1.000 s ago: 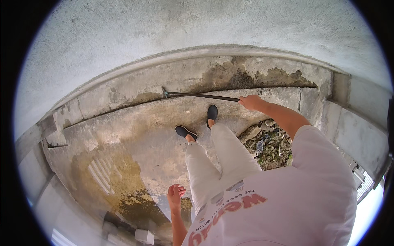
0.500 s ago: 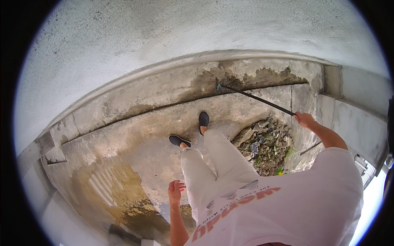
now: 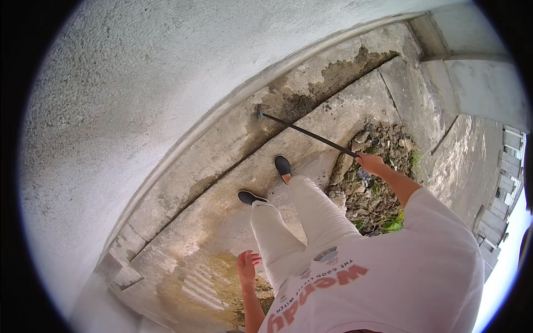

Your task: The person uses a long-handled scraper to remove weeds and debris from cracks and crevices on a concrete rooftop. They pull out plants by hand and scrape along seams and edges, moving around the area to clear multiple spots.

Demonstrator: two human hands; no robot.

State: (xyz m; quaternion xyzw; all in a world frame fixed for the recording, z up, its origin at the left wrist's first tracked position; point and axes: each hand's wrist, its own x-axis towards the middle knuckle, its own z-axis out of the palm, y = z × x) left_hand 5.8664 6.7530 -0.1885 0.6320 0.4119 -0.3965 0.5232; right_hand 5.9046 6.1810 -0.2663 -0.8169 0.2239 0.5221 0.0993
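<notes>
At twelve o'clock on my feed, the bluish head (image 3: 260, 112) of the thin black pole (image 3: 311, 135) has slid leftward along the blotchy concrete strip (image 3: 208, 164) (my view has tilted, too). At three, the right hand (image 3: 371, 164) clamps its fingers around the pole, beside jagged rubble (image 3: 394, 139); at six, the left hand's (image 3: 247, 266) fingers curl loosely. Grainy wall (image 3: 139, 83) fills ten o'clock.

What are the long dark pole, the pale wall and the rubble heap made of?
The pole looks smooth and dark, slim and straight: metal or plastic, I can't tell which. The wall seems to be matte plaster or concrete, from its grainy surface. The rubble heap looks like rough, broken stone or concrete, given its jagged pieces.
</notes>
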